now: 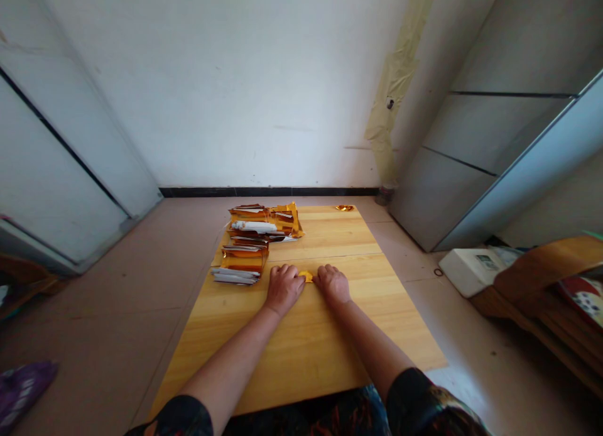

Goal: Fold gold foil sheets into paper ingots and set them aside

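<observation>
Dark patterned sleeves (181,417) sit closest on my feed, with bare forearms (226,373) reaching across the wooden bench (311,354). I see the left hand (284,289) and right hand (333,284) palm-down, fingers curled, touching a small gold foil piece (306,276) between them; I cannot tell whether either grips it. A stack of gold foil packets (249,241) lies just beyond the left hand.

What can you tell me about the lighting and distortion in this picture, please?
In the head view, the light is bright and even, the white wall looks washed out, the wide lens tilts the grey panel inward, and the gold foil packets glint, with no obvious blur.
</observation>
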{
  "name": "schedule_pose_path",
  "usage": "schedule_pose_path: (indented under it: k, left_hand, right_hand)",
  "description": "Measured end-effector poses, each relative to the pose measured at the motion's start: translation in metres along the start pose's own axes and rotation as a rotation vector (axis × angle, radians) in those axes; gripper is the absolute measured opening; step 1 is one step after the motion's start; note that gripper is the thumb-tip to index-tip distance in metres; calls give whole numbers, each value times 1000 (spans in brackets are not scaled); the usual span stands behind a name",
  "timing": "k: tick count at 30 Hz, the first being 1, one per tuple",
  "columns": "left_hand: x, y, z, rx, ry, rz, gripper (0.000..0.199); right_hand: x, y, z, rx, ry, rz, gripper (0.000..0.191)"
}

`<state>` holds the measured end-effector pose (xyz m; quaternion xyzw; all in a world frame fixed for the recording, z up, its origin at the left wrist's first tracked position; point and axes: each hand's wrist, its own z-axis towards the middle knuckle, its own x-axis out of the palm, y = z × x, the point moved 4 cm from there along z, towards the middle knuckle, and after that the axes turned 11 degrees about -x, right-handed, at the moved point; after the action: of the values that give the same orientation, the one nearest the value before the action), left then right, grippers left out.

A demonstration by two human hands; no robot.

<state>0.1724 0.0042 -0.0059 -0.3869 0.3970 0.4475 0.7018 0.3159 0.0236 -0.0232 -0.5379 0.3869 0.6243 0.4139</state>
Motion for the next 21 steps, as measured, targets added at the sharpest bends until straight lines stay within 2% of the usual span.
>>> schedule_pose_path:
  k: [3, 7, 15, 21]
  left_hand:
    - [3, -3, 2, 121, -8, 47, 22]
    - [11, -3, 1, 186, 68, 33, 24]
    - [6, 4, -11, 146, 169, -108, 27]
    - [-6, 2, -21, 51, 223, -100, 34]
  right_hand:
    - [0, 0, 0, 10, 0, 10, 19]
    - [-2, 0, -1, 19, 0, 26, 18]
    - [-15, -4, -5, 61, 29, 175, 15]
    - [-14, -8, -10, -3, -67, 245, 13]
